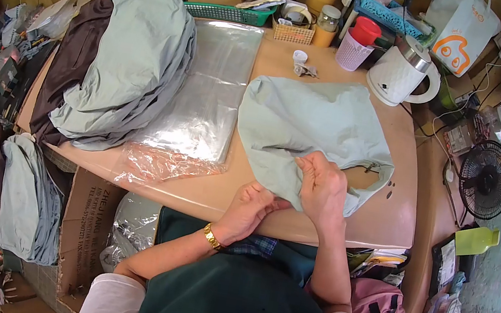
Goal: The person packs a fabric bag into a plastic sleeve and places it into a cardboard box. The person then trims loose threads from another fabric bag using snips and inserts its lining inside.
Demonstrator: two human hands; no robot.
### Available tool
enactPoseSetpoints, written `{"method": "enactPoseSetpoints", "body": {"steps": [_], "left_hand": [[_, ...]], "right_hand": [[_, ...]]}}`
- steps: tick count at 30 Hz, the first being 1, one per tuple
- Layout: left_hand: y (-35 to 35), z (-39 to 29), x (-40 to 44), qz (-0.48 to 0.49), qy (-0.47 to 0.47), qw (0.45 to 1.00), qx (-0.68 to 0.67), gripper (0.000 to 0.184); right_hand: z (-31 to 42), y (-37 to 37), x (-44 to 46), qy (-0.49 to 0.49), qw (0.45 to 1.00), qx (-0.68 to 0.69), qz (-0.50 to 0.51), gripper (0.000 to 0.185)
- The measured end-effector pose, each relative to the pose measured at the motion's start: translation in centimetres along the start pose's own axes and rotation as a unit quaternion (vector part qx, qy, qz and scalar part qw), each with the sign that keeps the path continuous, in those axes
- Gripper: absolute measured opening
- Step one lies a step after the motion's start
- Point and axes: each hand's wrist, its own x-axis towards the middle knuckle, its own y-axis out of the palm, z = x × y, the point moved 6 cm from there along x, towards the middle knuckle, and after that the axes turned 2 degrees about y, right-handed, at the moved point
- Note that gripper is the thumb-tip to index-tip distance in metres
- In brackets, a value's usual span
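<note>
A pale grey-green fabric piece [310, 113] lies spread and wrinkled on the table in front of me. At its lower right is an open loop, with a small dark mark or fitting on the rim that I cannot make out. My right hand [324, 189] is closed in a pinch on the cloth beside that opening. Lower and to the left, my left hand [250, 208] has its fingers closed at the cloth's near edge, by the table edge. A gold watch [212, 236] is on the left wrist.
A heap of similar grey-green cloth [130, 63] with dark brown fabric [74, 61] lies at the left. Beside it are clear plastic bags [207, 96]. A white kettle [400, 72], a lilac cup [353, 51] and a green basket [225, 13] stand at the back. A black fan [486, 179] is at right.
</note>
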Motion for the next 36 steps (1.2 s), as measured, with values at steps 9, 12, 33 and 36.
{"method": "enactPoseSetpoints", "body": {"steps": [9,12,33,36], "left_hand": [[-1.6,-0.1,0.3,-0.01,0.006,0.989,0.148,0.007],[-0.9,-0.5,0.3,-0.017,0.001,0.997,0.079,0.006],[-8.9,-7.7,-0.4,-0.059,0.085,0.991,-0.089,0.022],[-6.9,-12.0,-4.4,-0.072,0.017,0.936,0.344,0.022]], "right_hand": [[0.6,-0.4,-0.3,-0.112,0.994,0.007,0.004,0.007],[-0.4,0.4,-0.4,-0.004,0.997,0.055,0.052,0.007],[-12.8,-6.6,-4.7,0.005,0.953,-0.224,0.206,0.041],[-9.9,-8.7,-6.5,0.001,0.948,-0.032,0.317,0.035]]}}
